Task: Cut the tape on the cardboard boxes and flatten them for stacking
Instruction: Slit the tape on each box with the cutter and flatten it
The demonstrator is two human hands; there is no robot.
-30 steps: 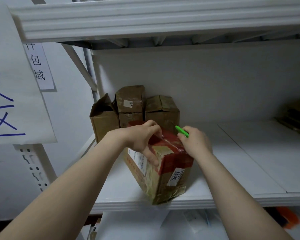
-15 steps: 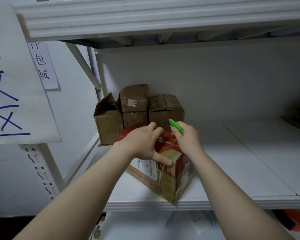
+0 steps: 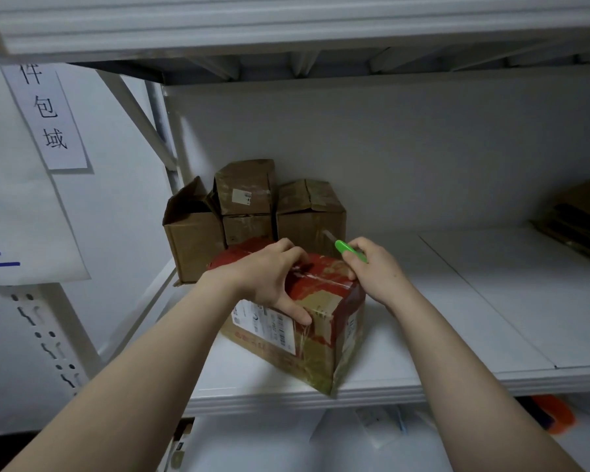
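Note:
A red and tan printed cardboard box with a white shipping label stands on the white shelf, one corner at the front edge. Clear tape runs across its top. My left hand grips the top of the box, thumb down on the near side face. My right hand holds a green utility knife at the box's far right top edge, its blade pointing up and away. Three brown cardboard boxes stand behind, against the back wall.
Flat dark cardboard lies at the shelf's far right. Another shelf board hangs close overhead. Paper signs hang on the left wall by a perforated upright. An orange object lies below the shelf.
The printed box has turned and slid a little back from the front edge. My right hand with the knife moved along the box top to its far right edge.

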